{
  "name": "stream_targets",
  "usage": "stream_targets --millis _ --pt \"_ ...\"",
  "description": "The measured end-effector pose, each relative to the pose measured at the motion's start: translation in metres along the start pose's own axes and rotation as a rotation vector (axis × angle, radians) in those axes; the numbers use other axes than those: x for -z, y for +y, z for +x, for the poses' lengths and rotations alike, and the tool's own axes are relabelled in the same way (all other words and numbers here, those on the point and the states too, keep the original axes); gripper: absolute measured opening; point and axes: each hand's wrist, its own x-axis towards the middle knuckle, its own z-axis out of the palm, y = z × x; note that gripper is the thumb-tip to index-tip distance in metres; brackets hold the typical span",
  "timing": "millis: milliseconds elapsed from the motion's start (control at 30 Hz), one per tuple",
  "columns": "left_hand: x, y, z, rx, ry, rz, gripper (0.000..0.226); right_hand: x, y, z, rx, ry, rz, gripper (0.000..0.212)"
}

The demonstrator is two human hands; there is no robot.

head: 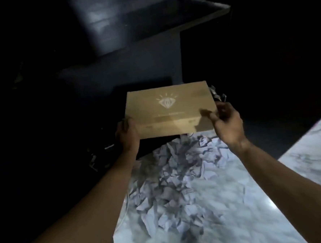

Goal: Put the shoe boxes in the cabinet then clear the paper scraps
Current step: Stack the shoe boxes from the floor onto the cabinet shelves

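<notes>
One shoe box [169, 111] in play, a brown cardboard one with a pale diamond logo on its lid, up at the far middle. Two hands on show: the left hand [127, 133] at the box's near left corner, the right hand [226, 124] at its right edge. Paper scraps [170, 177], well, that's one big heap, pale crumpled pieces spilling toward the near side, far too many and too blurred to count singly. Two marble-patterned surfaces: one under the heap [226, 201], a second [312, 157] off to the right. One dark cabinet [132, 48] beyond, at least one shelf showing.
</notes>
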Motion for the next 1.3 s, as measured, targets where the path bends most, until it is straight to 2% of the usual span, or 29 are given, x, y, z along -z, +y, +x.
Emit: stream_targets --millis 33,100,200,267,333,400,467,533,667,800,867,933,1067,1167,1300 --pt "0.005 0.000 0.009 0.009 0.077 -0.004 0.063 -0.021 0.001 0.016 0.008 -0.041 0.035 0.044" --pt "0.013 -0.001 0.026 0.041 0.220 -0.007 0.058 -0.061 -0.001 0.041 0.043 -0.088 0.093 0.042" --pt "0.025 -0.010 0.052 0.105 0.359 -0.037 0.048 -0.110 -0.019 0.052 0.089 -0.150 -0.001 0.028" --pt "0.033 -0.016 0.066 0.094 0.380 -0.070 0.044 -0.134 -0.026 0.054 0.075 -0.184 0.030 0.015" --pt "0.040 -0.027 0.079 0.063 0.403 -0.092 0.043 -0.155 -0.025 0.058 0.068 -0.189 0.009 0.021" --pt "0.047 -0.039 0.087 0.054 0.420 -0.081 0.044 -0.167 -0.019 0.060 0.042 -0.209 -0.084 0.012" --pt "0.050 -0.049 0.094 0.059 0.394 -0.074 0.044 -0.174 -0.012 0.064 0.015 -0.250 -0.171 0.029" --pt "0.052 -0.055 0.097 0.041 0.366 -0.059 0.046 -0.177 -0.010 0.064 0.015 -0.233 -0.174 0.035" --pt "0.056 -0.049 0.081 0.027 0.416 0.060 0.057 -0.172 -0.009 0.058 -0.002 -0.202 -0.113 0.031" --pt "0.049 -0.039 0.037 -0.099 0.434 0.297 0.060 -0.131 -0.001 0.043 0.014 -0.156 -0.132 0.028" --pt "0.033 -0.037 0.012 -0.190 0.365 0.408 0.062 -0.100 0.007 0.030 0.052 -0.161 -0.127 0.022" --pt "0.014 -0.036 -0.006 -0.324 0.236 0.415 0.057 -0.071 0.017 0.015 0.081 -0.208 -0.149 0.018" --pt "-0.044 -0.031 -0.057 -0.609 -0.235 0.284 0.032 0.009 0.037 -0.025 0.056 -0.185 -0.208 0.015" --pt "-0.084 -0.022 -0.113 -0.675 -0.522 0.325 0.030 0.077 0.055 -0.064 0.053 -0.122 -0.249 0.015" --pt "-0.132 -0.029 -0.196 -0.709 -0.795 0.296 0.029 0.174 0.082 -0.135 -0.050 -0.001 -0.280 0.014"
